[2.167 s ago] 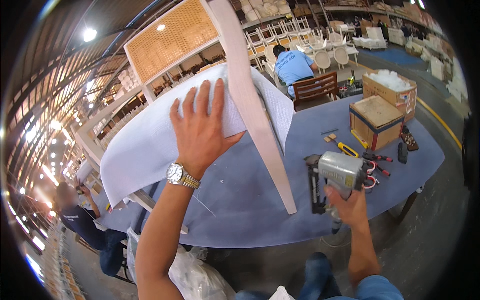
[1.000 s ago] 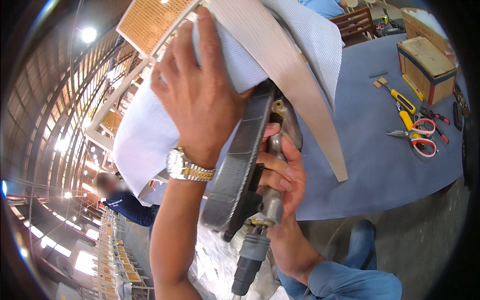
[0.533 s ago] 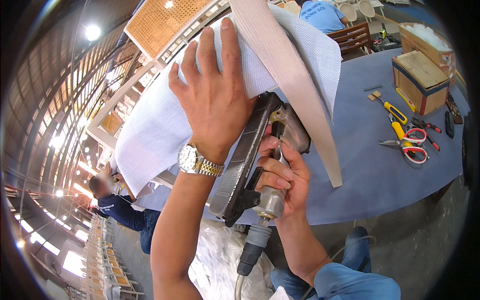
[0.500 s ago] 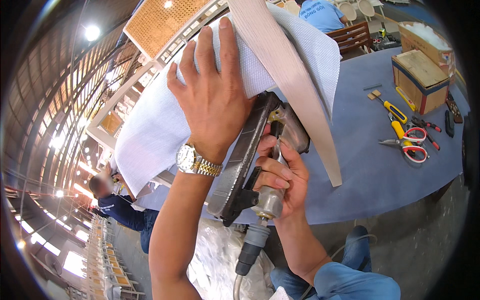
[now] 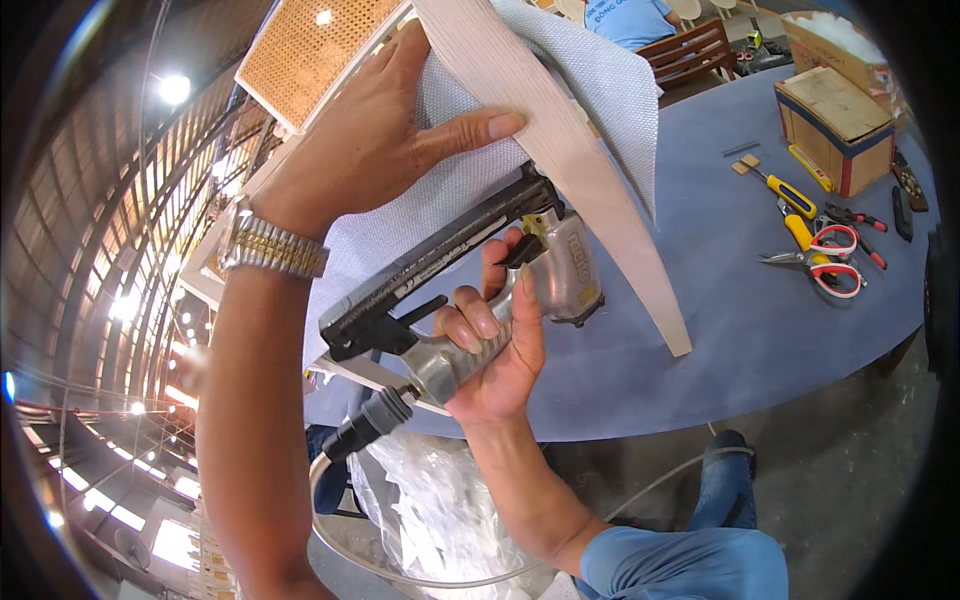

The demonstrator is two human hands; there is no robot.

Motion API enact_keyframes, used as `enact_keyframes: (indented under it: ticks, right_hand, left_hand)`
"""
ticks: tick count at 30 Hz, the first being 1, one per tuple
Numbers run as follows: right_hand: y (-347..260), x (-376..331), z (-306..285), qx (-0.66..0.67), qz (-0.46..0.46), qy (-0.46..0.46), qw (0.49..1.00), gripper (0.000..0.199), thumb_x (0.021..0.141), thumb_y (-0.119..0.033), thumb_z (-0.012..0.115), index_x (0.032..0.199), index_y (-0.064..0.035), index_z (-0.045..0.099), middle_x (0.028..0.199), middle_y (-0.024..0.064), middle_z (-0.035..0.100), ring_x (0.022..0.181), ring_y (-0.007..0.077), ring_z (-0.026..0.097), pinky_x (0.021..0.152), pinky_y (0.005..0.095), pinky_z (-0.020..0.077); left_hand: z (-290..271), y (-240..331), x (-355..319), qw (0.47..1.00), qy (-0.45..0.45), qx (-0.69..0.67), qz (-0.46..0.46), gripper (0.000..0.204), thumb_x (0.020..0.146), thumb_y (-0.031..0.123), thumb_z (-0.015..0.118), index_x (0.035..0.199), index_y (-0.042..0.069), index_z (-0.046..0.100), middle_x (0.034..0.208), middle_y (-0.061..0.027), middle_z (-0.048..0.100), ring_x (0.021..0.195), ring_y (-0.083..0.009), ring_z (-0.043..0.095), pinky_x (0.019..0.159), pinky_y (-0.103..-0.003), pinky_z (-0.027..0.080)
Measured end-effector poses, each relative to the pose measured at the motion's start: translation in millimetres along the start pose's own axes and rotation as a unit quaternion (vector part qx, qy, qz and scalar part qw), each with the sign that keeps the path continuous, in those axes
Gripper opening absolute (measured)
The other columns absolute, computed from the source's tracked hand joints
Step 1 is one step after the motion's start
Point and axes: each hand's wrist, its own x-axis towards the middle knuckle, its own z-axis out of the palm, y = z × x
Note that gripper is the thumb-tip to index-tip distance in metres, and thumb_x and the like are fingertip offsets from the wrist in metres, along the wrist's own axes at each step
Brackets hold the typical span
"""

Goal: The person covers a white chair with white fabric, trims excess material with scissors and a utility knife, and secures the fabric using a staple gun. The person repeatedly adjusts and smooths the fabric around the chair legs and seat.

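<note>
My left hand (image 5: 375, 140) lies flat on the white fabric (image 5: 600, 70), fingers spread and thumb stretched toward the pale wooden leg (image 5: 560, 150) of the overturned chair, pinning the cloth down against the frame. It grips nothing; it only presses. My right hand (image 5: 495, 345) is wrapped tight round the handle of the pneumatic stapler (image 5: 470, 270), forefinger up near the trigger, and the tool's nose sits just under my left thumb, right against the leg where cloth meets wood.

Half a second back the stapler hung lower and steeper below the leg; now I have swung it up and laid it more level, its long black magazine running along the fabric's edge. A little earlier still it stood away from the chair altogether. To my mind that puts the nose on the seam, ready for fastening.

Right of the leg, on the blue table (image 5: 720, 330), lie red-handled scissors (image 5: 825, 260) and a yellow-handled tool (image 5: 785, 195), with a cardboard box (image 5: 835, 110) beyond them.
</note>
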Motion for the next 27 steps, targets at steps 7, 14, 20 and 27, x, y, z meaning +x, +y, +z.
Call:
enact_keyframes:
  ticks: [7, 14, 20, 27]
  right_hand:
    - [8.2, 7.9, -5.1, -0.103, -0.055, 0.009, 0.993, 0.038, 0.107, -0.028, 0.047, 0.143, -0.0185, 0.043, 0.134, -0.0016, 0.059, 0.066, 0.0058, 0.051, 0.061, 0.0237, 0.0464]
    - [10.2, 8.8, -6.0, -0.134, -0.063, 0.007, 0.989, 0.038, 0.107, -0.028, 0.047, 0.143, -0.0177, 0.043, 0.130, -0.0002, 0.060, 0.062, 0.0053, 0.047, 0.058, 0.0239, 0.0448]
    - [-6.2, 11.7, -1.7, -0.113, -0.022, 0.014, 0.993, 0.038, 0.106, -0.027, 0.050, 0.142, -0.0156, 0.043, 0.125, 0.0028, 0.059, 0.061, 0.0057, 0.045, 0.056, 0.0236, 0.0422]
    - [-68.1, -16.3, 20.9, 0.073, 0.164, 0.101, 0.978, 0.043, 0.105, -0.021, 0.050, 0.145, -0.0104, 0.041, 0.135, 0.0006, 0.059, 0.071, 0.0088, 0.053, 0.065, 0.0263, 0.0515]
  left_hand:
    - [12.0, 0.6, 3.4, 0.999, 0.039, 0.002, 0.011, 0.088, 0.084, 0.058, 0.073, 0.141, -0.002, 0.044, 0.125, -0.0273, 0.063, 0.122, -0.0366, 0.061, 0.102, -0.043, 0.046]
    - [22.1, -3.0, -2.9, 0.996, 0.088, -0.008, 0.018, 0.090, 0.080, 0.058, 0.076, 0.141, -0.001, 0.046, 0.122, -0.0270, 0.065, 0.117, -0.0384, 0.063, 0.099, -0.044, 0.048]
    - [22.5, 0.2, 3.7, 0.993, 0.113, 0.009, 0.035, 0.093, 0.078, 0.057, 0.078, 0.142, -0.001, 0.045, 0.125, -0.0264, 0.063, 0.118, -0.0405, 0.061, 0.100, -0.044, 0.047]
    - [23.6, -18.7, -12.5, 0.979, 0.161, 0.106, 0.073, 0.110, 0.069, 0.074, 0.073, 0.146, 0.001, 0.042, 0.141, -0.0242, 0.052, 0.127, -0.0406, 0.053, 0.104, -0.046, 0.045]
